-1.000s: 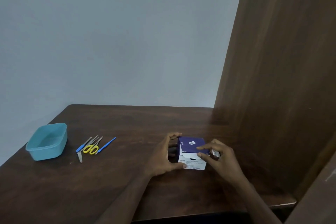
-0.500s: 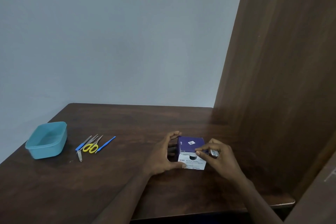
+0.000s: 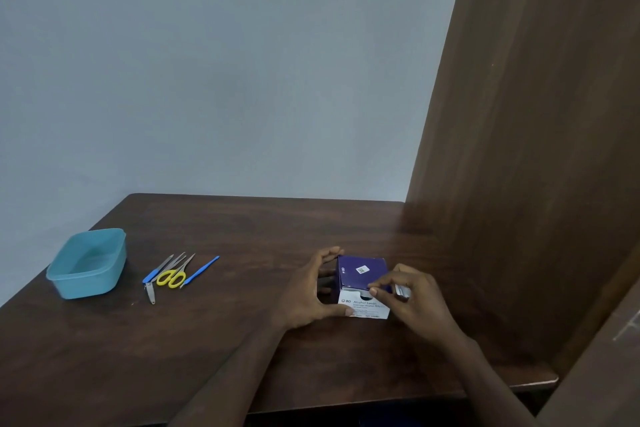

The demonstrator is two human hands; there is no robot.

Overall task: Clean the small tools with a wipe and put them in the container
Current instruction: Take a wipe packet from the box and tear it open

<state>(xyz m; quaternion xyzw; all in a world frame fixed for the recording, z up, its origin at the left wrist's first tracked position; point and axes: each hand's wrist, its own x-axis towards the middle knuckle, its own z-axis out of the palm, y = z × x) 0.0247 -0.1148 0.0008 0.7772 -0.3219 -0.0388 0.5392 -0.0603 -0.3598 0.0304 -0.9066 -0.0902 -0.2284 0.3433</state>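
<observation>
My left hand (image 3: 311,291) cups the left side of the alcohol swab box (image 3: 363,284), thumb against its white front and fingers curled behind. My right hand (image 3: 414,298) pinches a small white packet (image 3: 402,290) at the box's right edge, forefinger tip at the front opening. The box is purple on top, white in front. Well off to my left lie the tools: yellow-handled scissors (image 3: 172,277), 2 blue-handled picks (image 3: 200,271), a nail clipper (image 3: 150,293), just beside the teal container (image 3: 86,265) on the dark wooden table (image 3: 242,236).
</observation>
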